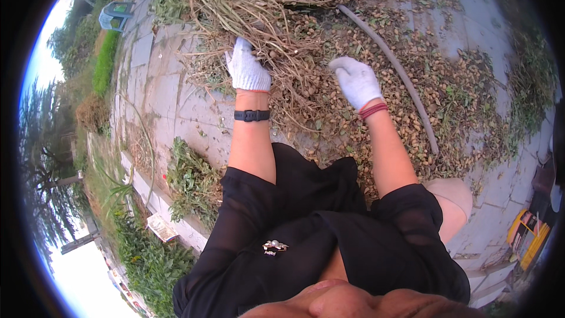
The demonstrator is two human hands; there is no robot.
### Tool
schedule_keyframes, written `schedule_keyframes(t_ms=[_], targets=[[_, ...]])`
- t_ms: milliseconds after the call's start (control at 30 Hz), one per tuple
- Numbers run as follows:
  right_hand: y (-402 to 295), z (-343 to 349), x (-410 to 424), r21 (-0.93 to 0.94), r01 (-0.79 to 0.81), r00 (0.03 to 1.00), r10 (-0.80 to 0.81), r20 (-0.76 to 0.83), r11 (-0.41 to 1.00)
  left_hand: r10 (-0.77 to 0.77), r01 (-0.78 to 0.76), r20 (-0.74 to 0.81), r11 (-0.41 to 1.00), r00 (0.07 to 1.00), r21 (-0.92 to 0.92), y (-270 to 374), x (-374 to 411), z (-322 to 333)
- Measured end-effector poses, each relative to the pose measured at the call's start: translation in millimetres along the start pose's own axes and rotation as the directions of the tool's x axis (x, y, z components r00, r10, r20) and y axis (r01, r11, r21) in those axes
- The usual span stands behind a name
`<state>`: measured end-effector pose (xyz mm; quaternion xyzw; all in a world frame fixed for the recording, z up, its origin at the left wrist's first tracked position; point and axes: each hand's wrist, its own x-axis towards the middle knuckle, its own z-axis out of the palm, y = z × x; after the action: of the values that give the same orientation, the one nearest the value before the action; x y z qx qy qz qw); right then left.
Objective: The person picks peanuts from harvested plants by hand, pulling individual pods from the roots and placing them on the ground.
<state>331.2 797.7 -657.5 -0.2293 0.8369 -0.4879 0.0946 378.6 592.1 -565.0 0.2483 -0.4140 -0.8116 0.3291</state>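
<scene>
My left hand (pixel 249 66), in a white knit glove, is at the dry stems of a bundle of pulled peanut plants (pixel 265 31). Its fingers are partly hidden among the stems and seem closed around some of them. To its right my right hand (pixel 355 79), also gloved, hovers over loose peanuts (pixel 415 119) in their shells, mixed with leaves. No object shows in that hand; its fingertips bend toward the plants, and the palm is turned from view. Right of this hand a long curved grey-brown stick (pixel 393 62) lies across the peanuts.
Grey paving slabs (pixel 163 92) surround the pile. A heap of leafy plants (pixel 194 176) lies near my left side, beside a low pale curb (pixel 185 229). A plastic stool (pixel 115 15) stands far left. A yellow and black container (pixel 527 234) is at lower right.
</scene>
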Motion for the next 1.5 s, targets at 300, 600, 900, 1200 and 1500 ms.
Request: schedule_keyframes(t_ms=[300, 600, 900, 1200, 1500], targets=[[-77.0, -33.3, -9.5, -0.057, 0.480, 0.821, -0.471, -0.322, 0.875, 0.107, -0.090, -0.108, 0.984, 0.988, 0.157, -6.2, -8.3, 4.1], [-74.9, 4.1, -12.4, -0.248, 0.484, 0.752, -0.544, -0.372, 0.839, 0.139, -0.196, 0.175, 0.908, 0.975, 0.370, -39.2, -34.8, 11.8], [-78.0, -6.6, -14.0, -0.262, 0.422, 0.865, -0.471, -0.170, 0.868, 0.078, -0.161, 0.221, 0.909, 0.972, 0.385, -35.8, -41.7, 14.8], [-44.2, -31.9, -4.1, -0.569, 0.003, 0.910, 0.234, 0.343, 0.823, 0.124, -0.122, 0.012, 0.945, 0.992, 0.304, 2.0, -10.4, -1.1], [-60.4, -30.7, -7.5, 0.133, 0.134, 0.991, -0.132, -0.023, 0.982, -0.041, 0.026, 0.126, 0.993, 0.991, 0.114, -0.7, 8.7, -32.2]])
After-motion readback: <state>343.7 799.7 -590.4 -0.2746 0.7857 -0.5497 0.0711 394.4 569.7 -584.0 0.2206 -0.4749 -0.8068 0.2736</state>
